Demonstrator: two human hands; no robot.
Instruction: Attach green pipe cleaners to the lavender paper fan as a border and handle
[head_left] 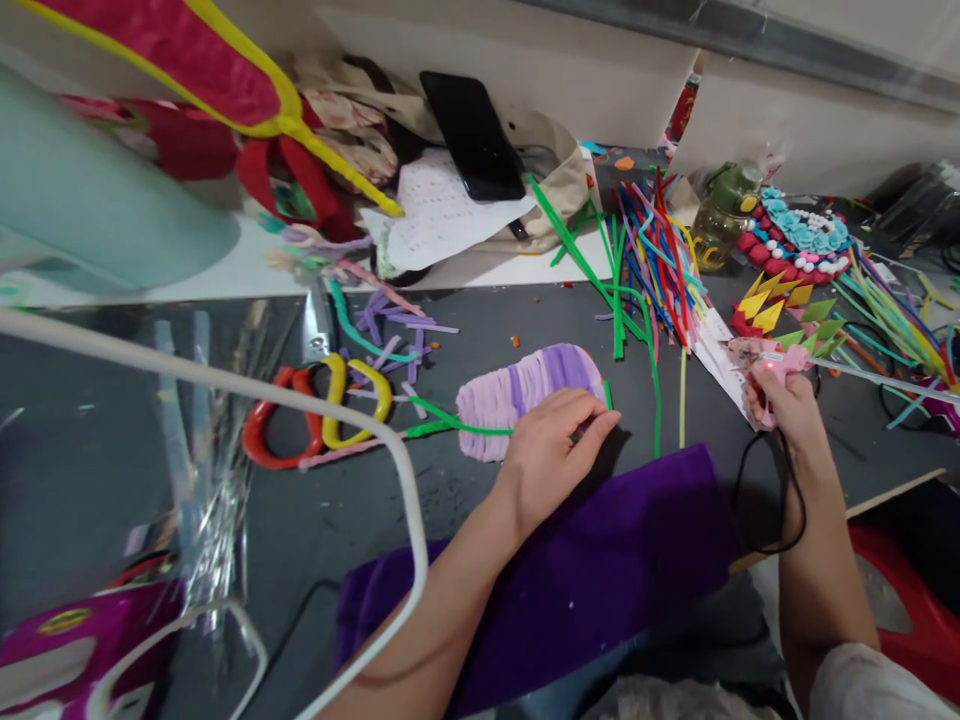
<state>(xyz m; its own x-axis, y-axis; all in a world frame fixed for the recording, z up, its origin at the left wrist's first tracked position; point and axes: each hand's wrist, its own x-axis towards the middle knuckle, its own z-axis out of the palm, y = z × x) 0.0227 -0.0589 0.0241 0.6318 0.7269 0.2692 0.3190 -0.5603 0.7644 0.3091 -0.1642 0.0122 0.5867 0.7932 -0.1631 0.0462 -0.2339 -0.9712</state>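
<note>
A lilac and purple striped oval piece (495, 395), wrapped in fuzzy strips, lies flat on the dark table. A green pipe cleaner (480, 430) runs along its lower edge from a twisted stem on the left and shows again at the right end. My left hand (559, 435) rests over the piece's right part, thumb and fingers closed at the green strip; the fingertips are partly hidden. To the right, my right hand (787, 400) grips a pink glue gun (784, 365) with a long clear glue stick sticking out to the right.
Red-and-yellow-handled scissors (281, 425) lie left, beside purple scraps. Bundled colourful pipe cleaners (652, 260), a phone (472, 135) and a bottle (724, 215) are at the back. A white cable (225, 380) crosses the left foreground. A purple cloth (600, 570) covers the table's near edge.
</note>
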